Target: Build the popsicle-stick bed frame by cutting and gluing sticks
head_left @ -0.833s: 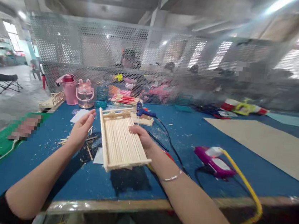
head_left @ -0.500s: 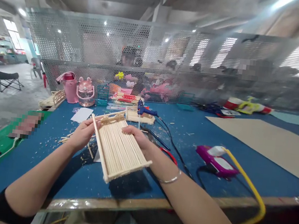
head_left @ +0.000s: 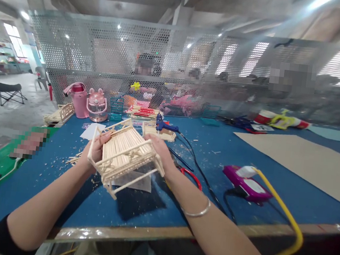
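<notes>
Between my hands, above the table, is a small model bed [head_left: 127,151] made of pale wooden sticks, tilted with a railed end toward me. My left hand [head_left: 96,148] grips its left side, fingers reaching onto the slats. On the other side, my right hand [head_left: 159,151] holds the right edge, its fingertips partly hidden behind the frame. Beneath the bed lies a white sheet of paper [head_left: 136,181]. Just beyond it stands a blue glue gun [head_left: 165,126], beside another flat stick piece [head_left: 148,130].
Stick offcuts [head_left: 74,158] litter the blue table [head_left: 195,224]. At the back left are a pink tumbler [head_left: 80,103] and a clear-bodied bottle [head_left: 96,107]. A purple power strip [head_left: 246,185] with a yellow cable and a brown sheet [head_left: 306,167] lie right. A perforated screen [head_left: 105,50] stands behind.
The stick bed has been turned and tipped, so its railed end now faces me instead of the slatted surface. My right hand has shifted from the slats to the right edge.
</notes>
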Action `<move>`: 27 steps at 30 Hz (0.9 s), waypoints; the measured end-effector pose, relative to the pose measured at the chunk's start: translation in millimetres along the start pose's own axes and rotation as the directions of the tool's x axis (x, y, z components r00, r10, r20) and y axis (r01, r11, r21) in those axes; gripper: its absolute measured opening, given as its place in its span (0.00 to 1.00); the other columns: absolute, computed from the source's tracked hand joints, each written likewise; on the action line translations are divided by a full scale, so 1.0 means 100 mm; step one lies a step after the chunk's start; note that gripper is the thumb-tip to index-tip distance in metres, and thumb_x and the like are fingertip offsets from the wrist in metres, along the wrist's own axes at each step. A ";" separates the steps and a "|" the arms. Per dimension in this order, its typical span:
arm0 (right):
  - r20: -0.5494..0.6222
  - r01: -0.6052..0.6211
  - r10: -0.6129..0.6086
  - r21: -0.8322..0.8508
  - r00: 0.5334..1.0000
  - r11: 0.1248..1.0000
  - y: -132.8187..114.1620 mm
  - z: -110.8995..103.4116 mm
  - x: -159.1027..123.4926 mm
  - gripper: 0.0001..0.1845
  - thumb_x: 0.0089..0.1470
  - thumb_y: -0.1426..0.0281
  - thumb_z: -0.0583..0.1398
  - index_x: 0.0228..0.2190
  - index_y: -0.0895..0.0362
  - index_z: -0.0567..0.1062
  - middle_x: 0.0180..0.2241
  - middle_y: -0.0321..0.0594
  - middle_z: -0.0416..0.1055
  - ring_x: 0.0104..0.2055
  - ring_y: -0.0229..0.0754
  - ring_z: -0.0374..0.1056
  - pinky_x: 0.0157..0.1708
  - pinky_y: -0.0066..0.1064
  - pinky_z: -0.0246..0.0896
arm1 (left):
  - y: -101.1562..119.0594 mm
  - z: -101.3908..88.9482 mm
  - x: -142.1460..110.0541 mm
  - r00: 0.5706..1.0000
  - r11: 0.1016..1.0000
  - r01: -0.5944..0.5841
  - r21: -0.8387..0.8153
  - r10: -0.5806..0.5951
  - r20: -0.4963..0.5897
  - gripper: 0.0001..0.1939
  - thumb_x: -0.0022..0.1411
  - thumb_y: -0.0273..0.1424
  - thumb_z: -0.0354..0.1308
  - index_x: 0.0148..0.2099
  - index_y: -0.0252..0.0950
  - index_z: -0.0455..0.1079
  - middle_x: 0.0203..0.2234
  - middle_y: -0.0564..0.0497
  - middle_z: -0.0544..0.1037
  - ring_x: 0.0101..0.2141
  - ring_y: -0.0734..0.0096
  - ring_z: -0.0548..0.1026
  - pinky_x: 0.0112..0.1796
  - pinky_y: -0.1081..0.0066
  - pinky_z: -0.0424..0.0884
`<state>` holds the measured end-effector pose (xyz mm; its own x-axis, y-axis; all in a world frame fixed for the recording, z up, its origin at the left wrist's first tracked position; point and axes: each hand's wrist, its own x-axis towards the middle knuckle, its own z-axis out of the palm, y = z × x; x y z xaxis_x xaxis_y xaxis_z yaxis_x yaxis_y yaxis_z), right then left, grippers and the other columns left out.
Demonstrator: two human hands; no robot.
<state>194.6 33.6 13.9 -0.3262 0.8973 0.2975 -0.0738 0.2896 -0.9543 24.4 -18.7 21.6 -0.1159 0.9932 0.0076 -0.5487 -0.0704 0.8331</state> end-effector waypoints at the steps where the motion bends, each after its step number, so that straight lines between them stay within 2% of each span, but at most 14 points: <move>1: -0.085 0.157 -0.168 -0.117 0.982 0.981 0.00 -0.01 -0.01 0.14 0.42 0.58 0.58 0.25 0.57 0.67 0.23 0.34 0.66 0.22 0.35 0.61 0.25 0.29 0.62 | 0.00 -0.01 0.01 1.000 1.000 -0.005 0.003 0.005 -0.015 0.12 0.45 0.30 0.60 0.35 0.30 0.71 0.29 0.47 0.78 0.31 0.65 0.76 0.34 0.68 0.72; 2: -0.109 0.299 -0.331 -0.232 0.937 0.926 -0.01 -0.01 -0.03 0.15 0.40 0.61 0.60 0.30 0.56 0.68 0.29 0.36 0.68 0.25 0.36 0.62 0.28 0.30 0.63 | -0.02 -0.03 0.02 1.000 1.000 -0.016 0.007 0.016 -0.025 0.12 0.45 0.29 0.61 0.35 0.31 0.70 0.28 0.48 0.78 0.30 0.66 0.76 0.33 0.69 0.72; 4: -0.010 0.521 -0.568 -0.386 0.823 0.761 -0.03 -0.01 -0.07 0.21 0.39 0.63 0.61 0.38 0.55 0.68 0.40 0.41 0.68 0.35 0.40 0.64 0.37 0.35 0.63 | -0.06 -0.07 0.05 0.999 0.999 -0.041 0.018 0.042 -0.019 0.15 0.44 0.31 0.62 0.36 0.31 0.70 0.28 0.49 0.77 0.30 0.67 0.75 0.34 0.69 0.71; 6: 0.162 0.647 -0.651 -0.428 0.741 0.630 -0.05 -0.02 -0.10 0.20 0.42 0.61 0.59 0.39 0.55 0.70 0.43 0.43 0.67 0.43 0.44 0.64 0.44 0.38 0.60 | -0.11 -0.11 0.08 0.999 0.998 -0.041 0.050 0.041 0.012 0.17 0.42 0.34 0.63 0.36 0.31 0.70 0.27 0.49 0.77 0.31 0.67 0.75 0.34 0.69 0.70; 8: 0.266 0.691 -0.648 -0.415 0.714 0.591 -0.06 -0.03 -0.11 0.16 0.46 0.59 0.56 0.35 0.55 0.72 0.40 0.43 0.69 0.44 0.44 0.65 0.45 0.38 0.60 | -0.14 -0.13 0.08 0.999 0.993 -0.005 0.115 0.001 0.040 0.18 0.42 0.36 0.64 0.36 0.31 0.71 0.26 0.49 0.77 0.29 0.67 0.75 0.31 0.70 0.69; 12: 0.228 0.665 -0.632 -0.380 0.741 0.643 -0.05 -0.09 -0.08 0.19 0.50 0.55 0.52 0.30 0.55 0.74 0.35 0.43 0.72 0.39 0.43 0.68 0.42 0.37 0.62 | -0.12 -0.11 0.03 0.994 0.971 0.047 0.236 -0.068 0.080 0.18 0.43 0.39 0.63 0.35 0.31 0.71 0.24 0.50 0.76 0.25 0.70 0.73 0.26 0.73 0.67; 16: 0.215 0.610 -0.571 -0.270 0.793 0.745 -0.12 -0.14 -0.07 0.22 0.45 0.50 0.55 0.29 0.54 0.75 0.37 0.43 0.73 0.42 0.45 0.67 0.45 0.38 0.59 | -0.04 -0.13 0.00 0.987 0.992 -0.003 0.128 -0.017 0.157 0.16 0.43 0.33 0.64 0.37 0.33 0.71 0.30 0.50 0.77 0.32 0.69 0.74 0.33 0.73 0.69; 19: 0.141 0.514 -0.497 -0.148 0.856 0.845 -0.17 -0.13 -0.10 0.24 0.41 0.48 0.57 0.29 0.54 0.75 0.38 0.43 0.72 0.44 0.46 0.66 0.48 0.40 0.57 | -0.01 -0.15 -0.01 0.971 0.994 -0.010 0.112 -0.017 0.240 0.16 0.43 0.32 0.65 0.37 0.33 0.72 0.31 0.48 0.78 0.34 0.68 0.75 0.35 0.71 0.69; 22: 0.025 0.382 -0.381 -0.050 0.924 0.923 -0.20 -0.09 -0.14 0.22 0.39 0.48 0.57 0.26 0.53 0.75 0.37 0.41 0.72 0.43 0.47 0.65 0.48 0.41 0.56 | -0.04 -0.14 0.00 0.956 0.985 -0.027 0.168 -0.024 0.291 0.16 0.45 0.37 0.64 0.36 0.32 0.73 0.30 0.47 0.78 0.33 0.67 0.74 0.35 0.70 0.69; 24: -0.048 0.327 -0.328 -0.034 0.943 0.944 -0.22 -0.05 -0.17 0.19 0.37 0.50 0.58 0.23 0.52 0.74 0.35 0.41 0.72 0.42 0.47 0.65 0.48 0.40 0.55 | -0.07 -0.13 0.02 0.968 0.978 -0.041 0.205 -0.012 0.249 0.18 0.45 0.39 0.64 0.36 0.33 0.73 0.26 0.48 0.77 0.31 0.69 0.74 0.34 0.71 0.69; 27: -0.087 0.321 -0.323 -0.037 0.942 0.946 -0.24 -0.01 -0.18 0.16 0.34 0.53 0.61 0.21 0.53 0.75 0.34 0.41 0.72 0.43 0.48 0.64 0.50 0.41 0.53 | -0.11 -0.15 0.06 0.992 0.967 -0.058 0.247 0.029 0.121 0.20 0.43 0.41 0.64 0.37 0.33 0.73 0.21 0.52 0.75 0.26 0.73 0.73 0.32 0.72 0.69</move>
<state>203.1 10.4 31.6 -0.2012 0.7810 0.5912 -0.1401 0.5744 -0.8065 17.1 -13.8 4.2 -0.0306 0.9947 0.0983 -0.3194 -0.1029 0.9420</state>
